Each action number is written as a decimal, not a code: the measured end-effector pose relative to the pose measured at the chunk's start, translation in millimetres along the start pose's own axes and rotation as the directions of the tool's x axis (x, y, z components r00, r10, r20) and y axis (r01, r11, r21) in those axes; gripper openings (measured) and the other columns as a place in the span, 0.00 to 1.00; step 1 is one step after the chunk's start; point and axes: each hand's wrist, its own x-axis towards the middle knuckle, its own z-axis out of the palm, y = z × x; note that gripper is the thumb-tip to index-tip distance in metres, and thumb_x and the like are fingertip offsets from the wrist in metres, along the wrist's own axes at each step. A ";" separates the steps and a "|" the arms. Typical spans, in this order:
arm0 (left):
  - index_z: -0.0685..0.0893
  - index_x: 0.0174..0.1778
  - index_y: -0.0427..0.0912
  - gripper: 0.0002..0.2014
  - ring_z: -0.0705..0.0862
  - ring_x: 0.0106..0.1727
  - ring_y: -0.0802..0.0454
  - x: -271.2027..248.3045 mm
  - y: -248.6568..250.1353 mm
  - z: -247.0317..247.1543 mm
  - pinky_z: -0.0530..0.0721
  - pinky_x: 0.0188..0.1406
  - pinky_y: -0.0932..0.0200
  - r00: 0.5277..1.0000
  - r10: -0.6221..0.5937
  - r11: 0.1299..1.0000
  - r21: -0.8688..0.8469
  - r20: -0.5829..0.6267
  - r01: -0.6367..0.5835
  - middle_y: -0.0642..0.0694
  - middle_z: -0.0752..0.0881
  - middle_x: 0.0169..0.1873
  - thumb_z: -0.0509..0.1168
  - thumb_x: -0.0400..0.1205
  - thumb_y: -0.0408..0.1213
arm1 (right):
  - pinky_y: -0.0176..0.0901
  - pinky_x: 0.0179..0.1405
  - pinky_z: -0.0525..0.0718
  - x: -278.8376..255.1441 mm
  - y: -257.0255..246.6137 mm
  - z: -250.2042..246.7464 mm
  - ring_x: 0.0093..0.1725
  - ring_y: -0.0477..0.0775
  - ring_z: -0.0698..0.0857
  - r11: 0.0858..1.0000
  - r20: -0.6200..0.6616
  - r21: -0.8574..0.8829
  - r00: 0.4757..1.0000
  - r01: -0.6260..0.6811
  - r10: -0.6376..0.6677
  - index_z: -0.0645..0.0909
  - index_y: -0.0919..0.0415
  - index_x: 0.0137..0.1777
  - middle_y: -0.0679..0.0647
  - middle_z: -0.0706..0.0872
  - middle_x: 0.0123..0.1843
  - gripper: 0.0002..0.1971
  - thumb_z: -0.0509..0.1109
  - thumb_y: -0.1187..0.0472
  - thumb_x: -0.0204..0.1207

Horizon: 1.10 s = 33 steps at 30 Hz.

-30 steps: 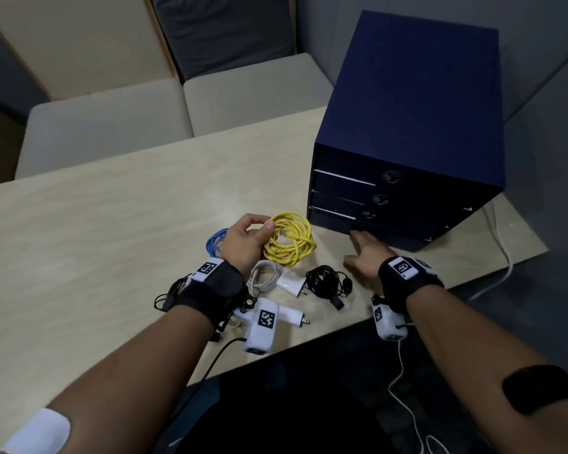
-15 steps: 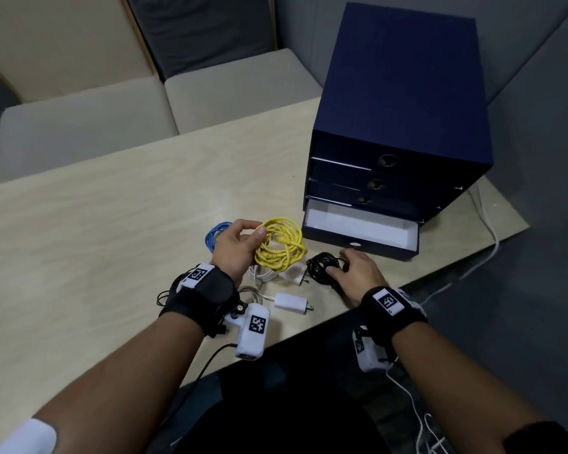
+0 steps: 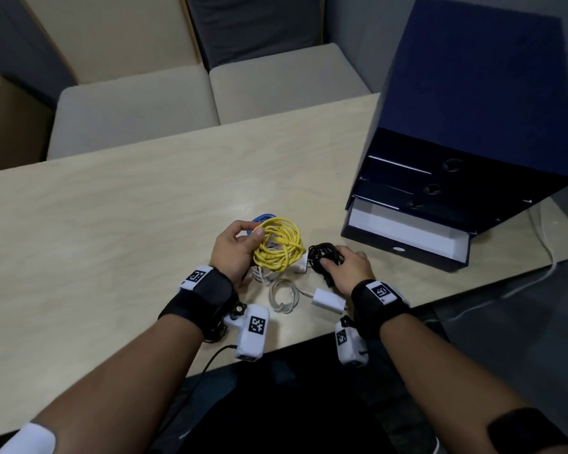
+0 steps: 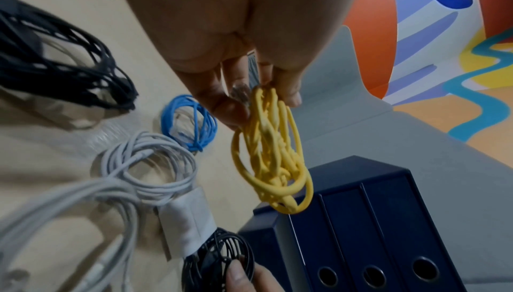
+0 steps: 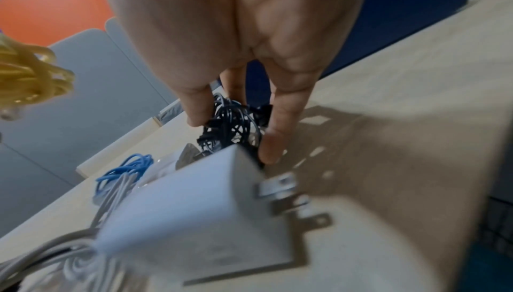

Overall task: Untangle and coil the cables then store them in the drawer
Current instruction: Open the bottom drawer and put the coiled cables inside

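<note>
At table [image 3: 112,224], L fingers [image 3: 258,233] pinch yellow coil [image 3: 279,245], R fingers [image 3: 358,256] grip black coil [image 3: 322,250].

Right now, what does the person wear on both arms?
Left hand: no glove; black wrist strap with white coded tag, white camera box with black lead. Right hand: the same strap and box. White patch on the left forearm, black band on the right.

A yellow cable [image 3: 279,245], a blue cable [image 4: 207,125], a black cable [image 3: 322,253] and a white cable [image 4: 155,190] are shown on a pale wood-grain desk [image 3: 112,224]. The drawer unit [image 3: 473,93] is coloured navy, and the drawer [image 3: 404,232] is lined white.
</note>
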 end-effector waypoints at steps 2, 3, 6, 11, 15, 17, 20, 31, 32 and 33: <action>0.81 0.46 0.38 0.00 0.84 0.22 0.54 0.9 0.8 -7.0 0.80 0.21 0.64 1.000 0.007 1.000 0.010 -0.016 -0.007 0.47 0.88 0.24 0.67 0.81 0.30 | 0.42 0.63 0.74 1.6 -9.9 4.2 0.63 0.64 0.80 1.000 0.022 -0.002 1.000 0.018 -0.018 0.75 0.49 0.74 0.62 0.73 0.66 0.24 0.68 0.47 0.79; 0.81 0.46 0.39 0.00 0.84 0.22 0.54 1.0 2.0 -10.2 0.80 0.21 0.65 1.000 0.009 1.000 0.016 -0.022 -0.009 0.47 0.88 0.24 0.67 0.81 0.30 | 0.42 0.63 0.74 2.5 -14.6 6.5 0.64 0.64 0.79 1.000 0.039 -0.001 0.999 0.030 -0.030 0.74 0.49 0.74 0.62 0.74 0.67 0.24 0.68 0.48 0.79; 0.81 0.45 0.39 0.01 0.84 0.22 0.55 2.5 2.9 -16.7 0.79 0.21 0.65 1.000 0.018 0.999 0.029 -0.023 -0.017 0.48 0.88 0.24 0.67 0.81 0.31 | 0.42 0.66 0.73 4.4 -22.9 10.2 0.67 0.63 0.78 0.998 0.081 -0.022 0.995 0.064 -0.062 0.73 0.49 0.76 0.62 0.75 0.69 0.26 0.69 0.46 0.78; 0.83 0.44 0.42 0.01 0.86 0.27 0.50 7.3 0.6 -8.3 0.84 0.28 0.59 1.000 0.007 1.000 0.030 0.012 -0.007 0.42 0.89 0.30 0.68 0.81 0.32 | 0.49 0.67 0.77 -2.6 -12.5 -4.5 0.67 0.58 0.79 0.993 0.079 -0.070 0.993 0.091 -0.086 0.72 0.53 0.74 0.56 0.75 0.71 0.32 0.72 0.40 0.73; 0.84 0.44 0.43 0.01 0.85 0.39 0.41 11.0 -6.5 12.1 0.86 0.44 0.39 0.998 0.007 0.999 0.045 0.069 -0.010 0.38 0.87 0.40 0.70 0.80 0.32 | 0.45 0.52 0.81 -15.4 1.1 -19.8 0.54 0.53 0.82 0.991 0.173 -0.065 0.980 0.115 -0.102 0.79 0.53 0.56 0.52 0.83 0.56 0.25 0.79 0.40 0.65; 0.85 0.44 0.44 0.02 0.85 0.39 0.42 12.1 -9.5 21.9 0.84 0.48 0.33 0.996 0.008 0.997 0.069 0.089 -0.014 0.47 0.89 0.34 0.71 0.78 0.34 | 0.44 0.48 0.81 -21.1 6.3 -23.6 0.50 0.52 0.82 0.984 0.262 -0.114 0.960 0.136 -0.102 0.80 0.52 0.52 0.51 0.83 0.52 0.24 0.82 0.43 0.61; 0.84 0.43 0.44 0.02 0.84 0.31 0.46 10.2 -9.8 32.7 0.84 0.48 0.31 0.994 -0.001 0.997 0.082 0.109 -0.008 0.48 0.87 0.27 0.70 0.79 0.33 | 0.43 0.44 0.81 -29.7 12.6 -24.0 0.49 0.53 0.83 0.943 0.360 -0.282 0.930 0.179 -0.069 0.81 0.49 0.55 0.50 0.83 0.53 0.26 0.83 0.46 0.57; 0.84 0.44 0.40 0.01 0.85 0.44 0.38 -1.8 1.7 8.8 0.83 0.53 0.33 0.999 0.012 1.000 0.016 0.046 -0.013 0.32 0.87 0.48 0.69 0.80 0.31 | 0.46 0.50 0.86 -31.6 -10.6 13.4 0.49 0.57 0.86 0.936 0.320 -0.280 0.940 0.213 -0.118 0.85 0.48 0.59 0.55 0.87 0.54 0.22 0.80 0.53 0.63; 0.83 0.44 0.40 0.01 0.86 0.43 0.39 -2.2 2.4 3.3 0.85 0.52 0.35 0.999 0.015 1.000 0.010 0.032 -0.016 0.33 0.88 0.47 0.68 0.80 0.30 | 0.45 0.49 0.85 -30.9 -15.6 18.1 0.49 0.57 0.86 0.935 0.323 -0.273 0.937 0.226 -0.132 0.85 0.49 0.59 0.55 0.88 0.54 0.21 0.80 0.53 0.64; 0.83 0.44 0.40 0.01 0.87 0.40 0.41 -2.1 2.1 -2.6 0.86 0.49 0.38 1.000 0.016 1.000 0.010 0.014 -0.017 0.35 0.90 0.43 0.68 0.80 0.31 | 0.45 0.48 0.85 -30.4 -20.6 23.1 0.49 0.57 0.86 0.932 0.330 -0.270 0.933 0.242 -0.147 0.85 0.49 0.59 0.55 0.88 0.55 0.21 0.79 0.52 0.65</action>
